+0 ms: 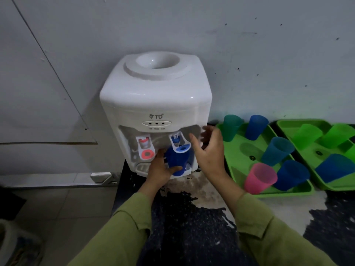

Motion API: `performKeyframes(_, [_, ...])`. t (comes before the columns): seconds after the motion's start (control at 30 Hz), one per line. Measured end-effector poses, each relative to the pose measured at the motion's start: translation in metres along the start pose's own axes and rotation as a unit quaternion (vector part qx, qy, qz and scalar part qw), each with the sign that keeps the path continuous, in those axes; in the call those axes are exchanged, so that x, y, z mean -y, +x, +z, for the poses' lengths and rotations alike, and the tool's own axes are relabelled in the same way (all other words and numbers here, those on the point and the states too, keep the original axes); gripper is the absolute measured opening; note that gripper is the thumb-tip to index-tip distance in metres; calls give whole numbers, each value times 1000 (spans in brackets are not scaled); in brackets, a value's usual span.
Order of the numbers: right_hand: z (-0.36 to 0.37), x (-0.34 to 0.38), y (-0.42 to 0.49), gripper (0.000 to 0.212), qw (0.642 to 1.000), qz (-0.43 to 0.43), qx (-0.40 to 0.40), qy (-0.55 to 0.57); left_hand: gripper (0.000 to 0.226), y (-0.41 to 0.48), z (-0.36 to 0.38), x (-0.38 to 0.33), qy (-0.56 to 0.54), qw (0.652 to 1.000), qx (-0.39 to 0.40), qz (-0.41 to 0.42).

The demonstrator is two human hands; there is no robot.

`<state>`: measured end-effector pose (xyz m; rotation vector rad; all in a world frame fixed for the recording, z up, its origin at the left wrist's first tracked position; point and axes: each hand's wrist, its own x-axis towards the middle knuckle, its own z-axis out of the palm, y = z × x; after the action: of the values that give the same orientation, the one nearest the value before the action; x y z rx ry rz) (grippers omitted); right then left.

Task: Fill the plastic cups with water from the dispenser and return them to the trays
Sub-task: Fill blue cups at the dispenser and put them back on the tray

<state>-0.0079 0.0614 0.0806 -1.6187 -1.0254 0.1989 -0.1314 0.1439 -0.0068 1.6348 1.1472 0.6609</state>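
A white water dispenser (153,104) stands against the wall, with a red tap (146,148) on the left and a blue tap (179,145) on the right. My left hand (160,169) grips a blue plastic cup (176,160) under the blue tap, tilted toward me. My right hand (209,150) hovers just right of the blue tap, fingers spread and holding nothing. A green tray (242,150) to the right holds a teal cup (231,127), blue cups (256,126) and a pink cup (260,177).
A second green tray (288,127) at the far right carries green cups (307,136) and a blue cup (334,167). The counter (201,189) in front of the dispenser is dark, speckled and worn pale. Tiled floor lies at the lower left.
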Motion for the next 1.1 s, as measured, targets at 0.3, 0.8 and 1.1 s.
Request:
performKeyframes(0.3, [5, -9, 3, 19, 971, 128, 190, -65, 65, -1, 0, 1, -4, 1000, -6, 3])
performKeyframes(0.8, [24, -32, 3, 22, 962, 128, 167, -174, 62, -13, 0, 2, -3, 999, -17, 28])
performKeyframes(1.1, [-23, -46, 0, 27, 965, 123, 133, -190, 66, -38, 20, -2, 24, 999, -46, 17])
